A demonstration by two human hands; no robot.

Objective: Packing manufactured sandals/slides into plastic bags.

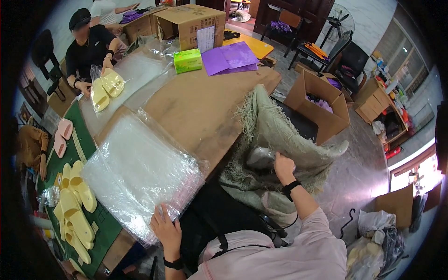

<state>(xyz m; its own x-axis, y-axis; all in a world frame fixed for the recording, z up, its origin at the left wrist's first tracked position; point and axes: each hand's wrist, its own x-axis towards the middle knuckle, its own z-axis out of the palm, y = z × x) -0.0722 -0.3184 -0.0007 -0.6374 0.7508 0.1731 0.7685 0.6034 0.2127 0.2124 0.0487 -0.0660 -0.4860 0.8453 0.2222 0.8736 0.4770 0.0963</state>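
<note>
Nearest to us, our left hand [165,228] lies with its fingers [159,215] spread flat on the near corner of a thick stack of clear, crinkled plastic bags [140,172]. We judge the flat palm pins the slippery sheets so that they do not slide off the brown bench [200,105]. The stack fans away from those fingers toward the far left, one pile of too many bags to count.

Our right hand [282,167] is curled, fingers closed on one grey-green slipper wrapped in clear film [260,157], which sits just left of the knuckles. It rests on a single pale green fringed blanket [280,135] draped over something low beside the bench, probably as a soft lap surface.

Left of our left fingers, a green mat [88,140] carries a loose group of pale yellow foam slippers [74,205], at least six, and beyond them two pink foam slippers [62,135]. Far past the bags, another person's hands hold a bagged pair of yellow slippers [105,86]. Farther on lie one green tissue box [187,60], a sheaf of purple sheets [229,58] and three open cardboard boxes [191,23].
</note>
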